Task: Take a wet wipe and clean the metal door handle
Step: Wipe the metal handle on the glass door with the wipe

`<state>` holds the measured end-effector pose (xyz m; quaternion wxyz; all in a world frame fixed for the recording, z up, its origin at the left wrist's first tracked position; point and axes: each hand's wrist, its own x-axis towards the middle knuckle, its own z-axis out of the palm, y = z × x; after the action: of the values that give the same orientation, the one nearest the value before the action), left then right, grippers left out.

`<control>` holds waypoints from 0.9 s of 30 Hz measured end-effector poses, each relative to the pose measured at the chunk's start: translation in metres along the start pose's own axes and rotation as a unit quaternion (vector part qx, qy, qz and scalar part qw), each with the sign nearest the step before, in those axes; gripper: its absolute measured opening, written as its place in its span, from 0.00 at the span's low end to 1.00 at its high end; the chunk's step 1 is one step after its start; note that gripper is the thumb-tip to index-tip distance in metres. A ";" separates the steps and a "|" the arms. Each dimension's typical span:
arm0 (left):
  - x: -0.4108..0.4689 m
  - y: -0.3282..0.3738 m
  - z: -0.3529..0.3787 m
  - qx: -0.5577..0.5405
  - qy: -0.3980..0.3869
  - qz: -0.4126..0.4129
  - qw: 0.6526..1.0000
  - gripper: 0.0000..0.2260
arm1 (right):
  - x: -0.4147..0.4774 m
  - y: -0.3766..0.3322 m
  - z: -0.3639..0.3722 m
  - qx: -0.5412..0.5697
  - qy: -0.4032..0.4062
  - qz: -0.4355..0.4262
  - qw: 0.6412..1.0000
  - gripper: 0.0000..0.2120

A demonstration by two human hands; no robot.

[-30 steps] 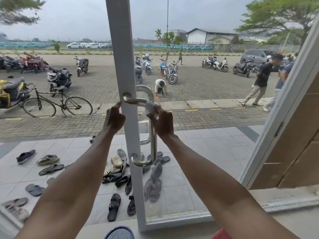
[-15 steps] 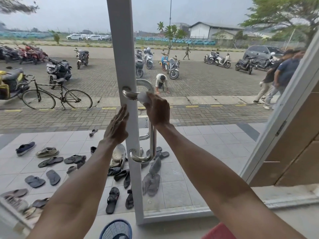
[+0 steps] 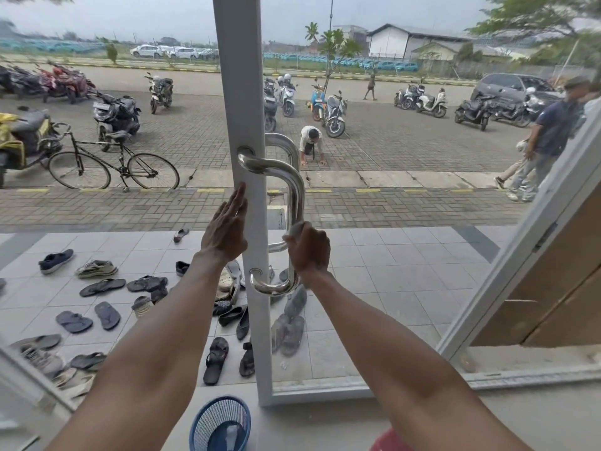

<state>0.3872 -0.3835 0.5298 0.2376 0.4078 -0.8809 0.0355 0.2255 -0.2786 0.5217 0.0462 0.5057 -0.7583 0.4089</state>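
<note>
Right hand (image 3: 308,252) fingers closed around the wet wipe (image 3: 294,230) on the metal door handle (image 3: 294,196). Left hand (image 3: 226,227) flat and open against the door frame (image 3: 247,92). Handle judged rigid and slick, wipe soft; best wrapped round the bar.

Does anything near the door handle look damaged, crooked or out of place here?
Nothing stands out. The metal door handle sits straight on the white door frame. The right hand wraps a wet wipe around its bar; the left hand lies flat against the frame.

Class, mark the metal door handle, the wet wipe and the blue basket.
metal door handle (image 3: 296,193): head view, on its upright bar.
wet wipe (image 3: 294,230): head view, bit showing above right hand.
blue basket (image 3: 198,428): head view, left wall.
</note>
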 end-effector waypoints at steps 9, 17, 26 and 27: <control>-0.001 0.026 0.001 -0.038 0.004 -0.051 0.998 0.40 | 0.030 -0.028 -0.026 0.008 0.080 -0.064 0.995 0.21; 0.000 0.026 0.020 -0.026 0.020 -0.055 0.998 0.41 | -0.034 0.026 0.032 -0.072 -0.053 0.023 0.996 0.11; -0.008 0.013 0.040 -0.007 0.002 -0.037 0.999 0.46 | -0.047 0.042 0.060 0.044 0.005 0.090 0.995 0.08; -0.009 0.013 0.041 -0.010 -0.002 -0.041 0.999 0.46 | -0.040 0.034 0.059 0.070 0.043 0.080 0.993 0.10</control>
<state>0.3666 -0.3791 0.4910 0.2408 0.4414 -0.8642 0.0165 0.2375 -0.2833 0.4436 0.0102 0.4278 -0.7628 0.4848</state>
